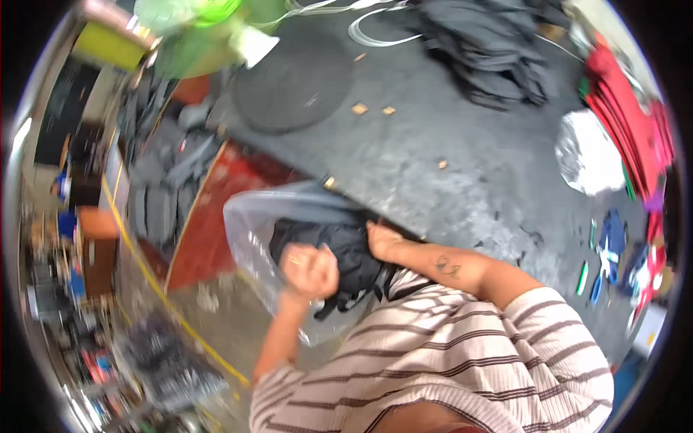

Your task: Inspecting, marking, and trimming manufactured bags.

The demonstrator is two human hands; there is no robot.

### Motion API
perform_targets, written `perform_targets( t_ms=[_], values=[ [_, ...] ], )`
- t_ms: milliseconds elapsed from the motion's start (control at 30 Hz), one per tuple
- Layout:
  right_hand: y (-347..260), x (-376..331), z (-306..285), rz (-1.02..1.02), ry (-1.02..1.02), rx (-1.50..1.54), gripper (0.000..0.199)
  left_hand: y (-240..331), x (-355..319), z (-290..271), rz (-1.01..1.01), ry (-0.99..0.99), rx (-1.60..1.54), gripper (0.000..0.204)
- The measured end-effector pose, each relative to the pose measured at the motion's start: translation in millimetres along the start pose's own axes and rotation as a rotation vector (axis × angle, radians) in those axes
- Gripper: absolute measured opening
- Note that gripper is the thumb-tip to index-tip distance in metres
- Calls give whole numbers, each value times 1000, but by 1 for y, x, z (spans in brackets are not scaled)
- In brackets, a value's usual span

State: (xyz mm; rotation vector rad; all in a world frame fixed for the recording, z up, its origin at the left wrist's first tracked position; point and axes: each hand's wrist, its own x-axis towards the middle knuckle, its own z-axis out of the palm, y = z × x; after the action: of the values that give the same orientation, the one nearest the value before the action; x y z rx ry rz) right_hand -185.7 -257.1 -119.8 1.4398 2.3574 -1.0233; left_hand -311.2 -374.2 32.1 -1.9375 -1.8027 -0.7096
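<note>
Your left hand (310, 271) curls fist-like, right hand (383, 242), grip unclear, at three o'clock of black bundle (355, 254): likely soft, best held both sides.

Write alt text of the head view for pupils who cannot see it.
A bare left hand, blurred, and right hand are at a clear plastic bag with black fabric inside, beside a dark worktable holding red cloth and scissors.

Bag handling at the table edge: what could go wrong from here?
1. The clear plastic bag hangs beyond the edge of the table, so it might slip floorward with the black item inside.
2. The item's loose black straps could snag.
3. The curled left hand might catch and tear the plastic.
</note>
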Motion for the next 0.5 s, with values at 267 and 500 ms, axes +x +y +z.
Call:
perform_targets(
  t_ms=[267, 500],
  values=[
    [19, 24, 32, -87, -98, 132, 38, 30, -121, 72, -488, -1042, -159, 81],
    [-3, 22, 3, -658, -101, 56, 19, 25, -113, 100, -659, -1008, -187, 65]
  ],
)
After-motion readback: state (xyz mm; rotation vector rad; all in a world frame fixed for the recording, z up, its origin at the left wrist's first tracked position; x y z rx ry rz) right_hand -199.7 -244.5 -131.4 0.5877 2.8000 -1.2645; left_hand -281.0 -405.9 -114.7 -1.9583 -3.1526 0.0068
